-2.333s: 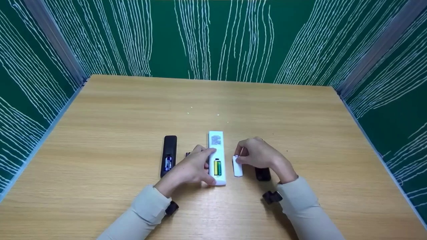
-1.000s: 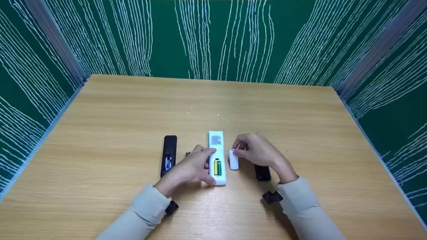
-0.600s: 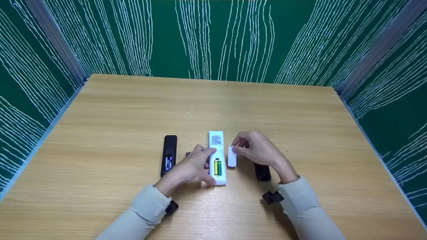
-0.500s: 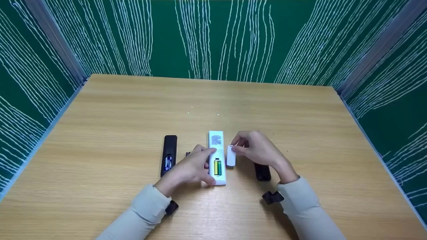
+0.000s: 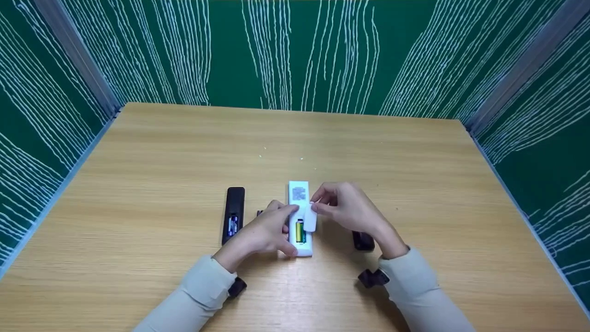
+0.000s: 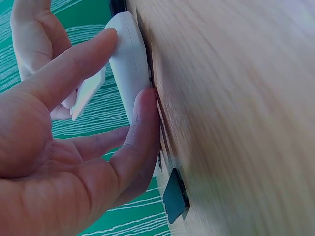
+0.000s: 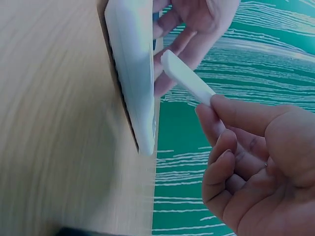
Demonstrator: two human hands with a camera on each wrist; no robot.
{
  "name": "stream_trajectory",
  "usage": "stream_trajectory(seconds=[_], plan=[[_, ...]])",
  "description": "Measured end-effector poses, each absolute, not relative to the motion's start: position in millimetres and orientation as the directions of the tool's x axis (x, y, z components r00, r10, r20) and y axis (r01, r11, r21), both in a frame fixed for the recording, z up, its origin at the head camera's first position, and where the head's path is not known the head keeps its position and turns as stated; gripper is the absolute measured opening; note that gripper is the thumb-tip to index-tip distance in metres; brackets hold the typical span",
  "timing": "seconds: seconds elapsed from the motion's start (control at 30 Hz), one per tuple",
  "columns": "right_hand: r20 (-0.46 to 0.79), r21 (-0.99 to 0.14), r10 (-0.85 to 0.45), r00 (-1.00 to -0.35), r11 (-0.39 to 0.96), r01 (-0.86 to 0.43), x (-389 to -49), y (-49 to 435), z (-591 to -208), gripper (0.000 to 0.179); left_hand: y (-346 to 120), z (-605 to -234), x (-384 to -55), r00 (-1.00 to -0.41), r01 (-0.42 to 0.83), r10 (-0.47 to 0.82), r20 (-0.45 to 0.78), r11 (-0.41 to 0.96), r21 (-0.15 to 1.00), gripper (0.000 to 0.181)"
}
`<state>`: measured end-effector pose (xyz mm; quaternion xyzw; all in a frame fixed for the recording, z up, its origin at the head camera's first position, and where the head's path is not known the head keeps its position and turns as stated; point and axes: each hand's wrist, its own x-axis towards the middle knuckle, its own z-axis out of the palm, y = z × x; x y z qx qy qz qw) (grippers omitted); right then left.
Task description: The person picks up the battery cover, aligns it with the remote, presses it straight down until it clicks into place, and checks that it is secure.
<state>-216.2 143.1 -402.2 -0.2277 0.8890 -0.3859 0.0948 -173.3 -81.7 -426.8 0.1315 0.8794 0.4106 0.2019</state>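
Currently, the white remote point(image 5: 298, 192) is lying back up near the middle of the desk point(image 5: 184, 152), its long side running from six to twelve o'clock. Both hands are grasping: the left hand point(image 5: 262, 233), coming in from eight o'clock, is gripping the remote, its thumb pressing by the six o'clock end and another fingertip resting on the back further up. The right hand point(image 5: 348, 207), between two and three o'clock of the remote, is pinching the white cover point(image 5: 310, 219) between thumb and finger. In the head view the cover is overlapping the remote's three o'clock edge and partly hiding the yellow and green batteries point(image 5: 300, 232), which are sitting side by side in their slot; the right wrist view is showing it tilted and raised clear of the remote. At nine o'clock, a black remote point(image 5: 235, 198) is lying parallel, with blue batteries point(image 5: 233, 225) showing in its slot. Between the two remotes, a small dark piece point(image 5: 259, 212) is peeping out behind the left hand. Towards four o'clock, a black object point(image 5: 363, 240) is lying partly hidden under the right forearm. White specks point(image 5: 301, 158) are dotting the desk at twelve o'clock.
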Motion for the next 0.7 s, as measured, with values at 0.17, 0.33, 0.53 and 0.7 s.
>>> stream_trajectory(seconds=[0.17,0.33,0.53,0.7], plan=[[0.015,-0.737,-0.483,-0.876,0.586,-0.336,-213,138,-404,0.005,-81,-427,-173,-0.883,0.064,0.399,-0.245,0.621,0.781,0.111],[0.022,-0.733,-0.496,-0.868,0.582,-0.352,-211,135,-406,0.005,-81,-427,-173,-0.882,0.064,0.402,-0.246,0.618,0.783,0.112],[0.021,-0.732,-0.512,-0.859,0.577,-0.362,-210,132,-407,0.004,-82,-427,-173,-0.881,0.069,0.404,-0.248,0.627,0.776,0.112],[0.012,-0.735,-0.515,-0.857,0.577,-0.356,-209,130,-408,0.005,-82,-426,-173,-0.880,0.077,0.405,-0.247,0.636,0.767,0.111]])
